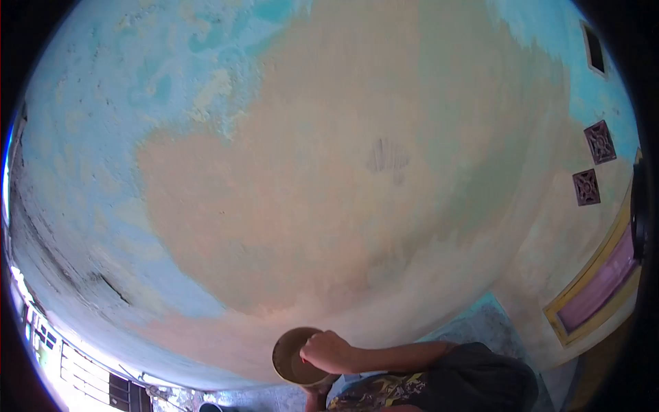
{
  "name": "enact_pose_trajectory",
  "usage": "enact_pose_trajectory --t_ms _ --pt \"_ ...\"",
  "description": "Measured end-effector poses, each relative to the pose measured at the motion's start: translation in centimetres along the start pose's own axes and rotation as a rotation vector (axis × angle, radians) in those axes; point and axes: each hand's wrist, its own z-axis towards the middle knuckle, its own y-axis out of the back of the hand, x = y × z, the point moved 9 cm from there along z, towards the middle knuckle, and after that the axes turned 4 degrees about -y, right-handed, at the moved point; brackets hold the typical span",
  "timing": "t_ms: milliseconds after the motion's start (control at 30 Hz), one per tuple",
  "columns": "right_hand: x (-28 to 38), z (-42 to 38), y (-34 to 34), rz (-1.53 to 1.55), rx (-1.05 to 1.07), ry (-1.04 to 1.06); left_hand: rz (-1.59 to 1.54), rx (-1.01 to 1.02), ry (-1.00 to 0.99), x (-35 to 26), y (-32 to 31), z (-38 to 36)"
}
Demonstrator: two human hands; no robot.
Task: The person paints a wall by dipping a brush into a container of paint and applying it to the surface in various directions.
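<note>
A round, tan container [280, 366] is at the bottom centre, in front of the wall, its inside brownish. My right hand [328, 352] reaches over its rim from the right, fingers closed, with a small bit of red showing at the fingertips. What it grips is mostly hidden. Beneath the container, my left hand [318, 398] is against its lower side, supporting it; its fingers are largely hidden. Behind both hands the wall [309, 172] has a large beige area bordered by light blue, with a small grey smudge near the middle.
Two dark patterned vent blocks [600, 142] and a small opening [594, 48] are in the wall at right. Below them is a yellow-framed, pinkish panel [597, 292]. A barred window [86, 374] is at lower left. A dark bucket-like rim [210, 408] shows at the bottom edge.
</note>
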Motion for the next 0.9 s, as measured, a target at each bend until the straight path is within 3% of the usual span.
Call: enact_pose_trajectory --t_ms 267,367,567,767,900 --pt "-1.8 -1.3 2.0 -0.170 0.096 -0.094 -0.033 0.009 0.069 2.0 -0.3 0.1" --pt "-2.8 -3.3 7.4 -0.008 -0.009 -0.106 -0.036 0.019 0.079 2.6 -0.7 0.4" --pt "-5.1 -8.3 12.4 0.237 -0.486 0.086 -0.011 0.028 0.087 3.1 -0.8 0.6" --pt "-7.3 -9.9 9.6 0.427 -0.529 -0.128 0.006 -0.026 0.087 2.5 1.1 -0.2" --pt "-9.2 -11.3 9.8 0.716 -0.563 -0.298 -0.008 -0.030 0.065 3.0 1.9 0.6"
